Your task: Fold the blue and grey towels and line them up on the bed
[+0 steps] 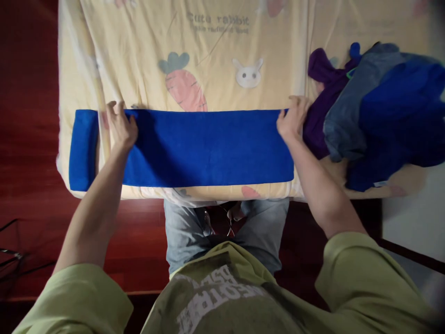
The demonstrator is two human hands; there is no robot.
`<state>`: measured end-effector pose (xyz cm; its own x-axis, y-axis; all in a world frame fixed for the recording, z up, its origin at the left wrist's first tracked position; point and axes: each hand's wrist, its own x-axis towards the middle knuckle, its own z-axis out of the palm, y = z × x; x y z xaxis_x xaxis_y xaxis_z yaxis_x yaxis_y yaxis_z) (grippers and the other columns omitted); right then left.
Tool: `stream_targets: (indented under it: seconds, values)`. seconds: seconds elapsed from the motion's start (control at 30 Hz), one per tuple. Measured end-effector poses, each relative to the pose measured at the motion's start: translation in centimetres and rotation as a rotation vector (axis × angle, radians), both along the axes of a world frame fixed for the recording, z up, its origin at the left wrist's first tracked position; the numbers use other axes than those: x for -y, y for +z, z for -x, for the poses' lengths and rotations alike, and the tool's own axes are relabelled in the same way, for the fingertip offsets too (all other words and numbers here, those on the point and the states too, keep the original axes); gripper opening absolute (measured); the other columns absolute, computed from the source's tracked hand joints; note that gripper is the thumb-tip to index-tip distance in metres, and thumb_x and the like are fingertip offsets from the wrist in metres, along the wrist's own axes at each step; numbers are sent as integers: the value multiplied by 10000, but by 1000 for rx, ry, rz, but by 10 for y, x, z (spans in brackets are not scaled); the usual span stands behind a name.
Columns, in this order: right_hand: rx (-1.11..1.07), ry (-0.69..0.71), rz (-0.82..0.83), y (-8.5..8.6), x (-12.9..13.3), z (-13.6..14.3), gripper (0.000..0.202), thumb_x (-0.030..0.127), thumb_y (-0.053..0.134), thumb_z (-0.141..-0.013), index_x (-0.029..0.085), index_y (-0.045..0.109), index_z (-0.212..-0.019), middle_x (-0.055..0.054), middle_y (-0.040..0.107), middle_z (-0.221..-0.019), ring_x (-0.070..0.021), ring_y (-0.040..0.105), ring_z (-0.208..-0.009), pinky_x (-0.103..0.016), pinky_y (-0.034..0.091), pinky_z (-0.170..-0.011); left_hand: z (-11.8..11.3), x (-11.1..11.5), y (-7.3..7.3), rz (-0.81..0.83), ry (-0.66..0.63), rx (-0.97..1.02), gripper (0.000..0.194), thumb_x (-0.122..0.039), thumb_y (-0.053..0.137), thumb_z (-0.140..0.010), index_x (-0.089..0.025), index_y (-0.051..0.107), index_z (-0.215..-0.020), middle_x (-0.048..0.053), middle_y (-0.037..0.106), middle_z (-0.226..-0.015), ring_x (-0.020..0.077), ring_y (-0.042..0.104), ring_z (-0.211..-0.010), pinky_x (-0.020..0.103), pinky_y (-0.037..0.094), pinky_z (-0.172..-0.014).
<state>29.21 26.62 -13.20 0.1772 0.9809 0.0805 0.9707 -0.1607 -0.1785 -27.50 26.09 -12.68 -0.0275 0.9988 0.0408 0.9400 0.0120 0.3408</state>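
Grip open: left hand point(122, 126), right hand point(294, 118) at blue cloth's point(208, 148) far corners.

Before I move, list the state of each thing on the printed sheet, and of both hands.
Long blue cloth: flat, smoothed out.
Smaller blue cloth: folded into a compact strip.
Purple garment: crumpled.
Denim garment: bunched up.
Blue garment: heaped, unfolded.
Printed sheet: spread, wrinkled.
Left hand, right hand: fingers bent, grip unclear.
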Motion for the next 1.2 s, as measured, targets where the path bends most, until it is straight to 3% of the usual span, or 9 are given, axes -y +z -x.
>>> stream_targets:
  seconds: [0.13, 0.23, 0.47, 0.57, 0.73, 0.8, 0.93, 1.07, 1.2]
  values:
    - [-151, 380, 68, -16, 39, 81, 554, 361, 384, -1093, 156, 382, -1607, -161, 321, -1678, -324, 253, -1569, -604, 231, -1264, -67, 31, -7, 86, -147, 14, 723, -544, 420, -1048, -105, 325, -1614, 152, 171, -1731, 356, 83, -1603, 630, 101, -1284]
    - [-214, 472, 127, -34, 54, 112, 607, 430, 362, -1085, 178, 335, -1637, -127, 273, -1708, -309, 184, -1598, -606, 152, -1292, -79, 40, -20, 117, -131, 12, 784, -640, 365, -1026, -141, 332, -1628, 149, 197, -1729, 390, 40, -1607, 680, 28, -1264]
    - [-100, 118, 64, -45, 39, 30, 628, 424, 212, -1098, 128, 274, -1648, -180, 249, -1707, -290, 188, -1601, -633, 179, -1267, -8, 27, -29, 94, 115, 100, 794, -619, 386, -1012, -125, 323, -1631, 153, 173, -1734, 345, 30, -1618, 632, 11, -1289]
    - [-88, 93, 66, -33, 46, 26, 638, 402, 225, -1092, 83, 268, -1643, -208, 236, -1704, -310, 170, -1603, -650, 160, -1263, -16, 40, -20, 56, 130, 115, 774, -591, 369, -1022, -104, 333, -1623, 162, 167, -1734, 341, 20, -1619, 629, -1, -1290]
    - [-153, 328, 86, -19, 118, 86, 656, 415, 329, -1072, 134, 254, -1661, -139, 160, -1738, -300, 80, -1620, -613, 94, -1294, -71, 118, -16, 7, -107, 73, 726, -566, 384, -1023, -150, 370, -1618, 117, 160, -1742, 318, 29, -1622, 574, 19, -1307]
    - [-171, 365, 107, -21, 153, 92, 647, 425, 331, -1072, 162, 267, -1660, -113, 168, -1740, -277, 96, -1619, -581, 99, -1303, -75, 153, -20, 7, -82, 56, 700, -549, 382, -1027, -175, 378, -1619, 108, 170, -1741, 313, 48, -1622, 568, 26, -1307]
    - [-157, 120, 58, -30, 198, 50, 637, 430, 284, -1077, 138, 301, -1644, -147, 189, -1730, -274, 124, -1615, -584, 140, -1291, -44, 198, -24, -22, 192, 16, 685, -493, 347, -1039, -150, 342, -1632, 155, 160, -1736, 327, 68, -1619, 604, 52, -1291]
    - [-144, 3, 22, -30, 209, 9, 623, 404, 293, -1066, 110, 362, -1611, -185, 258, -1702, -274, 182, -1600, -571, 183, -1278, -16, 218, -12, -13, 297, 10, 697, -446, 339, -1033, -76, 324, -1624, 219, 188, -1714, 357, 124, -1607, 636, 117, -1271]
    - [-140, -24, 11, -13, 217, 18, 593, 350, 330, -1048, 96, 422, -1575, -219, 309, -1674, -300, 240, -1581, -594, 185, -1268, -33, 264, 5, 0, 365, 21, 697, -388, 358, -1022, -37, 303, -1621, 266, 188, -1697, 386, 122, -1602, 673, 160, -1248]
